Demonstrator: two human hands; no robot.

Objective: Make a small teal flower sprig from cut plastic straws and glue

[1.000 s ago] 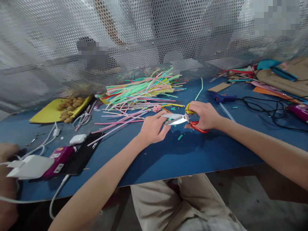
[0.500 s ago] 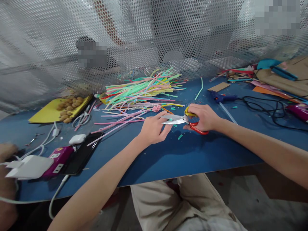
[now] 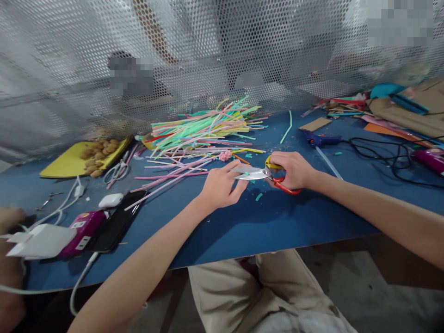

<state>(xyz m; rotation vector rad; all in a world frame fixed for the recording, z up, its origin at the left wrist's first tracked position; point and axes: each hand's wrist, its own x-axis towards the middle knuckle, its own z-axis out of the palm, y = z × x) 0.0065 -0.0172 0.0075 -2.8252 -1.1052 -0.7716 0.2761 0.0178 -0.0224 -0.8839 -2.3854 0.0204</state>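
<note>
My right hand [image 3: 293, 170] is wrapped round the handles of the scissors [image 3: 252, 173], one yellow and one red. Their silver blades point left, nearly closed, across the fingertips of my left hand [image 3: 220, 186]. At the blades a small green piece of pipe cleaner [image 3: 246, 174] shows, apparently pinched by my left fingers, which the blades partly cover. Cut green bits [image 3: 259, 197] lie on the blue table below. Just behind my left hand sits a curled pink piece [image 3: 225, 156].
Behind my hands lies a large pile of coloured pipe cleaners [image 3: 204, 129]. On the right are a blue glue gun [image 3: 321, 139] and its black cord. A phone [image 3: 118, 222], a purple power strip [image 3: 83, 231] and a yellow sheet [image 3: 62, 159] with brown lumps occupy the left. Another person's arm [image 3: 10, 259] shows there.
The scissor blades, apart half a second ago, have come nearly together over the small green piece. My left hand has hardly moved.
</note>
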